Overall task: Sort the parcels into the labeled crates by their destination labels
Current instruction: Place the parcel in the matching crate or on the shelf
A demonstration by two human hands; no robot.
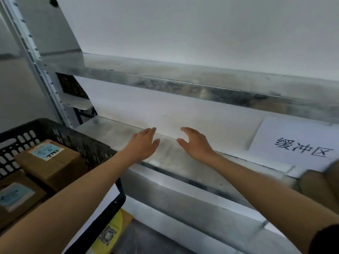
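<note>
While held over the shelf point(110, 129) | left hand point(145, 143), right hand point(194, 145): spread, empty | parcels point(51, 162) in crate point(73, 136)

To your left: black perforated plastic crate point(60, 133), holding an upper brown cardboard parcel point(55, 167) and a lower brown cardboard parcel point(18, 198), blue labels upward. Far right: blurred brown box point(319, 186), possibly a parcel.

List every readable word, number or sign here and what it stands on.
"缓冲区": white paper sign on the metal shelf.
"7756": blue label on the upper parcel in the black crate; other writing blurred.
Lower parcel label: unreadable.
Yellow packet: QR code, text too small.
</note>
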